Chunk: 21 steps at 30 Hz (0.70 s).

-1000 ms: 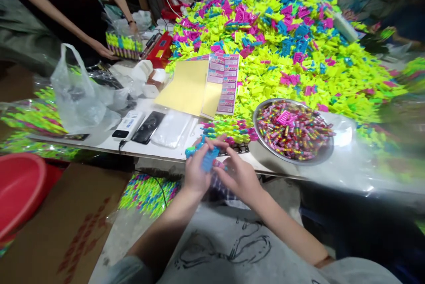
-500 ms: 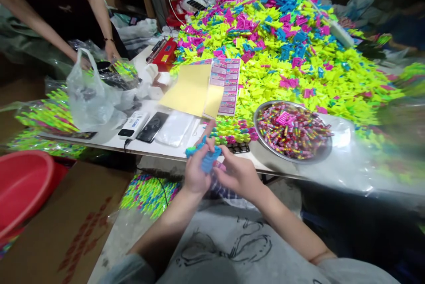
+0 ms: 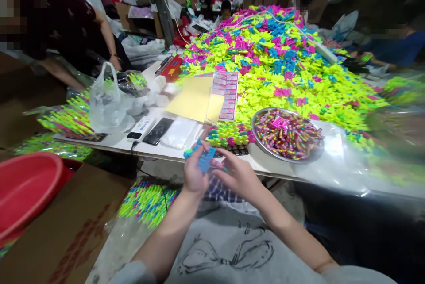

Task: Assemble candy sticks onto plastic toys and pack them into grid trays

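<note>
My left hand (image 3: 194,177) is closed around a blue plastic toy piece (image 3: 206,160) just in front of the table edge. A bit of brighter blue-green plastic pokes out on that hand's left side. Between the thumb and fingers of my right hand (image 3: 239,174) is a small pink-wrapped candy (image 3: 217,164), close against the blue piece's right side. Part of the blue piece is hidden by my left fingers. Past my hands, rows of yellow, green and pink toy pieces (image 3: 229,133) rest on a black tray (image 3: 241,150).
A metal bowl (image 3: 260,143) of wrapped candies stands to the right. Behind rises a big pile of colourful plastic pieces (image 3: 265,71). Yellow card (image 3: 189,98), a phone (image 3: 158,131) and a plastic bag (image 3: 106,98) lie leftward. A co-worker (image 3: 79,23) bends at the left; a red basin (image 3: 29,186) stands below.
My view has tilted up, showing more of the room behind the pile. Both hands stay together around the blue piece and candy, with more of the candy showing. The co-worker's arms have shifted.
</note>
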{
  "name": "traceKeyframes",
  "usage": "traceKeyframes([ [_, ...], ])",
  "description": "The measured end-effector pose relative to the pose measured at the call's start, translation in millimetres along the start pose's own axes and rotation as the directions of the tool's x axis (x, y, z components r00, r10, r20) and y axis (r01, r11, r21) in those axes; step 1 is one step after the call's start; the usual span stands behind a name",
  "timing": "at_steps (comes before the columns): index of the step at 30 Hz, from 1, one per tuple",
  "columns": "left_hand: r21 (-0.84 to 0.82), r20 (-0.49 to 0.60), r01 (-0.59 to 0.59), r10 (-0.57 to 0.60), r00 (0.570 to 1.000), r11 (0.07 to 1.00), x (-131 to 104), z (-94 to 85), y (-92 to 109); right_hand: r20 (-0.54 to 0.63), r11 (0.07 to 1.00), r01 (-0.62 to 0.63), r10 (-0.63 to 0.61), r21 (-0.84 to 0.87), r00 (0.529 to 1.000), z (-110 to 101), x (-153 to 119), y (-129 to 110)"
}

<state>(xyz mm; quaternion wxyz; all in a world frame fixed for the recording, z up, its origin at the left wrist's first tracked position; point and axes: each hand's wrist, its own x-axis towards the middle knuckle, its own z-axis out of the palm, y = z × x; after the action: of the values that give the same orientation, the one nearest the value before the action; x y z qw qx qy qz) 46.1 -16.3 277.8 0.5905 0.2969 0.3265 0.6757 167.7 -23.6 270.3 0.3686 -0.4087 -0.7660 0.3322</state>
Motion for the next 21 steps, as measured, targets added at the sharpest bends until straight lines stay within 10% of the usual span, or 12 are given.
traceKeyframes([
  [6, 0.027, 0.042, 0.146, -0.147, 0.988, 0.989, -8, -8.4, -5, 0.065, 0.998, 0.054, -0.051, -0.032, 0.997, 8, -15, -6],
  [13, 0.206, -0.061, 0.329, -0.324, 0.944, 0.921, 10, -28.8, -9, 0.100, 0.969, -0.208, 0.196, 0.132, 0.976, 36, -8, 23],
  [21, 0.822, 0.249, -0.143, -0.121, 0.961, 0.552, 16, -81.2, -66, -0.098, 0.998, -0.049, 0.045, -0.045, 0.994, 23, -22, 131],
])
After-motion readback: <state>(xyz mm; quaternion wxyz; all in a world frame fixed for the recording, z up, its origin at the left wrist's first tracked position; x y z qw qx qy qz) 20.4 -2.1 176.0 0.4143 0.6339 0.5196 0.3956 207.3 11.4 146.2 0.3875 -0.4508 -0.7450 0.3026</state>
